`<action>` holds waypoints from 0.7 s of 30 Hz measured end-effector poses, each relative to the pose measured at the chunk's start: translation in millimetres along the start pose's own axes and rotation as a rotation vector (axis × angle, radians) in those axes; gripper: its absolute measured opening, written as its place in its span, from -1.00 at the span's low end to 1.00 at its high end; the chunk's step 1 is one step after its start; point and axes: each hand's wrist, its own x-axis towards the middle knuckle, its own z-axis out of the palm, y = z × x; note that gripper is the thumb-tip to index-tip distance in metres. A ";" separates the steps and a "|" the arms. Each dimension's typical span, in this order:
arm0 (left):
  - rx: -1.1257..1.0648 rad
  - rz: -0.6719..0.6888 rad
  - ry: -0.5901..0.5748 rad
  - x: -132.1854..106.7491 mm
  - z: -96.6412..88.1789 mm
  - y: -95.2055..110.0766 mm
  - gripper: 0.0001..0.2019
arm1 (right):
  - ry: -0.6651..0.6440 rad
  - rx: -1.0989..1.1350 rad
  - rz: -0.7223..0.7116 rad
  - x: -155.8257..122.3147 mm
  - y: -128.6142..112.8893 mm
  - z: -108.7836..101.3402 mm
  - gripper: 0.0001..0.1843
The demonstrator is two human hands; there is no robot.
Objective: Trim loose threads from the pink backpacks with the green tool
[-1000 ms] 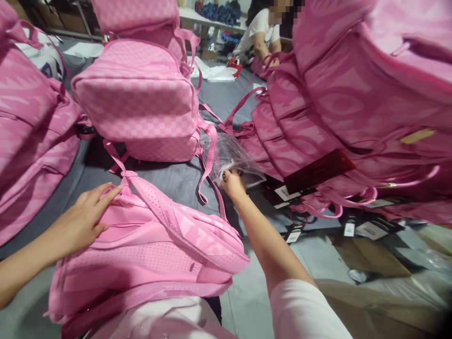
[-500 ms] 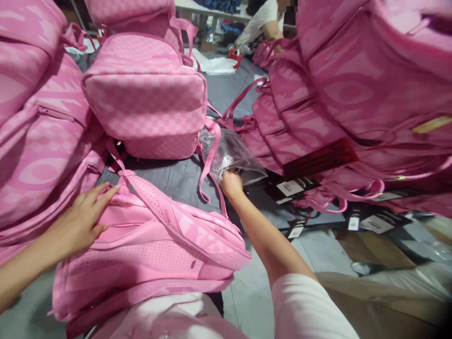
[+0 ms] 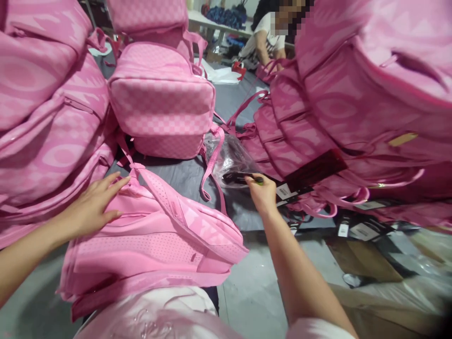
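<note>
A pink backpack (image 3: 141, 249) lies on its side in front of me, its padded, dotted back panel and shoulder straps facing me. My left hand (image 3: 93, 205) rests on its top end near the grab loop, fingers stretched out and holding nothing. Past its right end, my right hand (image 3: 263, 193) is closed on a slim black item (image 3: 238, 177) with a bit of green at the fingers. Its exact kind is hard to make out. This item lies across the edge of a clear plastic bag (image 3: 229, 153) on the grey tabletop.
Pink backpacks are stacked at left (image 3: 45, 108) and right (image 3: 318, 94). A checkered pink backpack (image 3: 162, 103) stands ahead, a loose strap (image 3: 213, 160) hanging beside it. Black tags (image 3: 367, 230) hang off the right stack. Beyond the table, a person (image 3: 264, 42) handles a pink bag.
My right hand has come out of the clear plastic bag and moved right, now with the black item in its fingers. My left hand stays on the backpack. The view has shifted slightly.
</note>
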 end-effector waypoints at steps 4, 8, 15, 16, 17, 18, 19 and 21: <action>-0.249 -0.122 0.426 -5.7 -24.6 49.2 -0.53 | -0.244 0.481 -0.030 -56.7 -56.0 -20.9 -0.61; -0.708 0.069 0.411 -8.6 -28.7 106.9 -0.75 | -0.528 0.725 -0.117 -114.3 -117.0 -16.0 -0.70; -0.031 0.463 0.930 -33.1 -13.2 91.1 -0.87 | -0.691 0.734 -0.103 -141.3 -147.0 3.0 -0.47; 0.031 0.487 0.954 -38.2 -11.6 85.0 -0.89 | -0.765 0.719 -0.050 -142.4 -146.8 8.0 -0.42; 0.052 0.504 0.955 -42.9 -9.3 80.2 -0.91 | -0.860 0.686 -0.004 -144.5 -147.4 13.5 -0.40; 0.049 0.523 0.950 -47.1 -6.2 76.9 -0.92 | -0.960 0.639 0.030 -147.4 -149.0 19.1 -0.40; 0.035 0.550 0.937 -51.1 -2.0 74.6 -0.92 | -1.045 0.587 0.045 -150.7 -151.6 24.5 -0.42; 0.010 0.587 0.911 -59.6 9.1 71.3 -0.88 | -1.126 0.522 -0.009 -155.5 -158.5 33.8 -0.51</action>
